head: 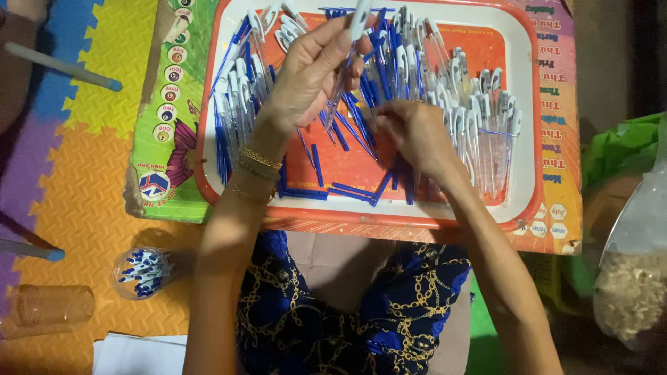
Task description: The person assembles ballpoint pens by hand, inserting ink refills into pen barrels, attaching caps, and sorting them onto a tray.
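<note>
Orange plastic fills most of my head view: a tray [208, 167] with a white rim sits on a colourful printed board [163, 104], which lies on foam floor mats [83, 201]. Across the tray I see heaps of clear pen barrels [479, 118] with white caps toward three o'clock, and loose blue refills [326, 191] toward six o'clock.

My left hand [306, 76] is raised over the middle of the tray, its fingers [333, 42] clenched on a clear pen [351, 52] that points up toward twelve o'clock. My right hand [417, 132] rests just beside it at three o'clock, fingers curled down among the refills; I cannot tell whether they grip one.

At eight o'clock, well apart from the tray, a clear cup [141, 272] on the mat holds small blue and white parts.
</note>
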